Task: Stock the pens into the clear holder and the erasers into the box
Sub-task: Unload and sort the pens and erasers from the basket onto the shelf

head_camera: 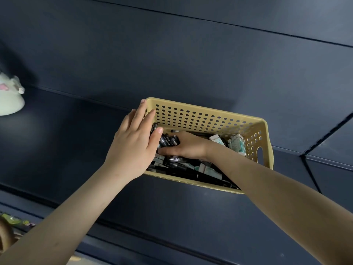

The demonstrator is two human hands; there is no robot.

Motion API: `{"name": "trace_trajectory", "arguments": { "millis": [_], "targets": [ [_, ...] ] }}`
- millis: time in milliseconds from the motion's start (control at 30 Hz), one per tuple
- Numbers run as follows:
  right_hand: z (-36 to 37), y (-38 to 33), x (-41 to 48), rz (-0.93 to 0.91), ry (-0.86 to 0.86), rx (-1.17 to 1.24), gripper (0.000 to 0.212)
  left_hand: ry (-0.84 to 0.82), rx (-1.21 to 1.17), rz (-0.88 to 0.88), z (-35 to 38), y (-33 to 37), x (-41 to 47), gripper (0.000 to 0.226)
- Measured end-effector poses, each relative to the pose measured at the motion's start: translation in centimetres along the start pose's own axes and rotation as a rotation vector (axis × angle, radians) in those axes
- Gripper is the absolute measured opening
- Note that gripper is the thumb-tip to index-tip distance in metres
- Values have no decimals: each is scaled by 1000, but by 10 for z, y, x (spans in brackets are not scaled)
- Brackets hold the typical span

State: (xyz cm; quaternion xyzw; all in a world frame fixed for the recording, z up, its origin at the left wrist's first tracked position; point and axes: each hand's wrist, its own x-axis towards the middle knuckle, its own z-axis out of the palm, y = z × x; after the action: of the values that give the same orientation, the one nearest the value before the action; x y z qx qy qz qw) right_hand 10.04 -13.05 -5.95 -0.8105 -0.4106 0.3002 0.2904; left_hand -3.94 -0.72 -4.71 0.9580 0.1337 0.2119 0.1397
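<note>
A yellow perforated basket (200, 116) stands on a dark blue shelf (66, 142). It holds several black pens (191, 174) and white-and-green erasers (237, 143). My right hand (188, 146) reaches inside the basket from the right, its fingers curled round a bunch of black pens (169, 140). My left hand (133, 142) rests on the basket's left end with straight fingers laid over the rim and the thumb touching the pens. No clear holder or box is in view.
A white rounded object (9, 98) sits at the shelf's far left. Coloured packets (17, 222) lie on a lower shelf at the bottom left. Behind the basket rises the dark back panel (191, 54). A shelf seam (305, 155) runs to the basket's right.
</note>
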Motion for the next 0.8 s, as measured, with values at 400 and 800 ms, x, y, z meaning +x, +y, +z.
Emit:
{"name": "trace_trajectory", "arguments": {
  "millis": [400,800],
  "targets": [
    [-25,-10,-21,-62,150,274,23,-48,-94,-39,-2,2,5,84],
    [-52,-25,-29,-108,447,704,36,-192,-68,-86,-6,5,19,69]
  ]
}}
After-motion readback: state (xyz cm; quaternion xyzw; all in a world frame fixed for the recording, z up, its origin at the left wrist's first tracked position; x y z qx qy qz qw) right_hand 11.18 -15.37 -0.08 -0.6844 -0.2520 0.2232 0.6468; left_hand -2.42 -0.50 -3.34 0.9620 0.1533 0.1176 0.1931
